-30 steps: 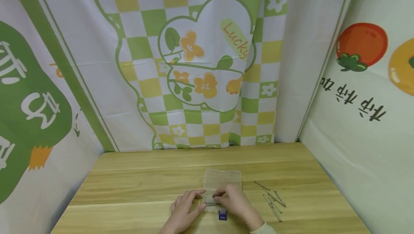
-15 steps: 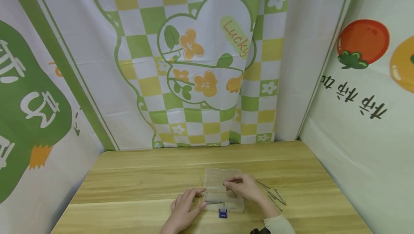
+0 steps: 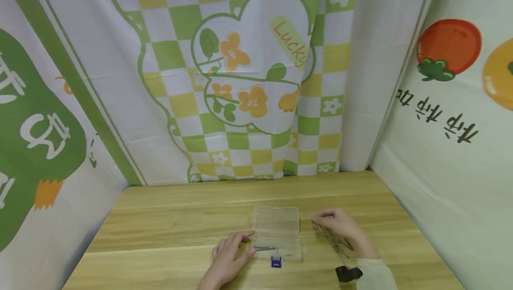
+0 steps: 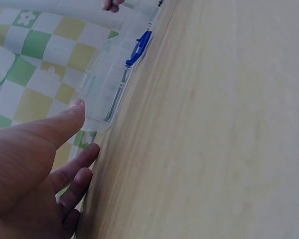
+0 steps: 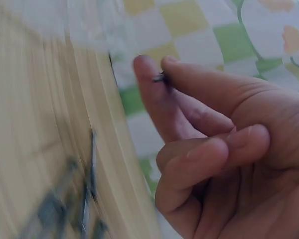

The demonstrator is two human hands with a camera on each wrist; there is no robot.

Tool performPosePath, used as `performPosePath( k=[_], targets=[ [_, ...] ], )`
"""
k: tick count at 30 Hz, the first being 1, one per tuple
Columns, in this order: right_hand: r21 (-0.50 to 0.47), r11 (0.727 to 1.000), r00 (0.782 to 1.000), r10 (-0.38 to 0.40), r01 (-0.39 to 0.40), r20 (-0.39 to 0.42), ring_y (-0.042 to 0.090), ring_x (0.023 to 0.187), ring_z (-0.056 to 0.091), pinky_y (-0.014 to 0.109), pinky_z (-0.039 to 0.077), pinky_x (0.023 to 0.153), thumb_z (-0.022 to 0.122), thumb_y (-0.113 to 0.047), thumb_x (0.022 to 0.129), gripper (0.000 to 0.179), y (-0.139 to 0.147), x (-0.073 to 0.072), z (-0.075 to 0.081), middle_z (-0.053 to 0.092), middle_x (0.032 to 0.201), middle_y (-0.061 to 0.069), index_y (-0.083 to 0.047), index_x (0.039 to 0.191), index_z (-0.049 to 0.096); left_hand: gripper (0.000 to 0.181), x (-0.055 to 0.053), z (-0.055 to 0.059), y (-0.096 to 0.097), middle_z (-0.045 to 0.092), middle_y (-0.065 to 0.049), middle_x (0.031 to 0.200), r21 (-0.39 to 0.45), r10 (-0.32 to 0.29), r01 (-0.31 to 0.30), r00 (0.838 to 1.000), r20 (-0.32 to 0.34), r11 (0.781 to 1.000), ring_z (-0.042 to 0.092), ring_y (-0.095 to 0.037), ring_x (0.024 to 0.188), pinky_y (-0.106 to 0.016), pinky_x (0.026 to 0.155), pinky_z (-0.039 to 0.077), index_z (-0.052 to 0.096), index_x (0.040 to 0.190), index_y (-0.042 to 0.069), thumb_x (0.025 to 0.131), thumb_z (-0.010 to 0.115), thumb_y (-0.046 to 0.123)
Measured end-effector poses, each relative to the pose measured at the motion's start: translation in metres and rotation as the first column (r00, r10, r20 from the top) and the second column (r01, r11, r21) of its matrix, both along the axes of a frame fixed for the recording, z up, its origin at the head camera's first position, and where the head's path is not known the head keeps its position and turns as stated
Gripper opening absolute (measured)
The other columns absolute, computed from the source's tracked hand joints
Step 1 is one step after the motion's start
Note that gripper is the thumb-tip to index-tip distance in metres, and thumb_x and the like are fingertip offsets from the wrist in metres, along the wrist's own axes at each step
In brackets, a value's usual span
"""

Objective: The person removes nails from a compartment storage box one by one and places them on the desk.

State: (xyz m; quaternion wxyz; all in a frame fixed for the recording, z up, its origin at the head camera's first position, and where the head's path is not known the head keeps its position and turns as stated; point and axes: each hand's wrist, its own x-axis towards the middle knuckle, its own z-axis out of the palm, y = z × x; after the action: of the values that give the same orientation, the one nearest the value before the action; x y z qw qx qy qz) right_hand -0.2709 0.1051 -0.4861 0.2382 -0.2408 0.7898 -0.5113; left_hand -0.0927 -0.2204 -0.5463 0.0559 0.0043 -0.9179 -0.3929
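Observation:
An open clear plastic box point(image 3: 294, 250) lies on the table with its lid point(image 3: 276, 218) folded back. Inside its base lie thin grey nails point(image 3: 264, 248). A blue latch point(image 3: 276, 262) sticks out from the front of the box. My left hand point(image 3: 228, 256) rests by the box's left end, fingers extended, thumb close to the wall. My right hand point(image 3: 340, 225) is above the loose nails point(image 3: 338, 250) to the right of the box. Between its thumb and index finger it pinches a dark nail point(image 5: 159, 78), seen nearly end-on in the right wrist view; most of it is hidden.
The wooden table point(image 3: 180, 223) meets a checked cloth point(image 3: 256, 156) at the back. Printed sheets hang at the left and right sides. A black wrist camera point(image 3: 348, 273) sits at the right sleeve point(image 3: 374, 274).
From inside the box, my right hand has lifted and moved right to the loose nails. My left hand has stayed by the box.

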Motion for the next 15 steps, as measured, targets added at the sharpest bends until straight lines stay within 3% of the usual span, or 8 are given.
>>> performPosePath(
  k=[7, 15],
  targets=[
    [0.106, 0.991, 0.995, -0.072, 0.079, -0.068, 0.005, 0.049, 0.031, 0.021, 0.033, 0.046, 0.066, -0.023, 0.105, 0.03, 0.027, -0.008, -0.001, 0.074, 0.089, 0.007, 0.006, 0.108, 0.073, 0.046, 0.001, 0.001, 0.001, 0.061, 0.002, 0.131, 0.001, 0.004, -0.004, 1.0, -0.002, 1.0, 0.047, -0.021, 0.112, -0.064, 0.097, 0.027, 0.058, 0.146, 0.028, 0.104, 0.064, 0.046],
    [0.192, 0.966, 0.981, -0.151, 0.173, -0.122, 0.012, 0.06, 0.042, 0.027, 0.041, 0.055, 0.071, -0.026, 0.102, 0.026, 0.041, -0.008, -0.001, 0.068, 0.092, 0.006, 0.0, 0.1, 0.074, 0.047, 0.001, 0.0, 0.001, 0.06, 0.002, 0.131, 0.004, 0.001, -0.001, 1.0, -0.002, 1.0, 0.046, -0.021, 0.112, -0.066, 0.098, 0.026, 0.058, 0.146, 0.027, 0.104, 0.065, 0.045]
  ],
)
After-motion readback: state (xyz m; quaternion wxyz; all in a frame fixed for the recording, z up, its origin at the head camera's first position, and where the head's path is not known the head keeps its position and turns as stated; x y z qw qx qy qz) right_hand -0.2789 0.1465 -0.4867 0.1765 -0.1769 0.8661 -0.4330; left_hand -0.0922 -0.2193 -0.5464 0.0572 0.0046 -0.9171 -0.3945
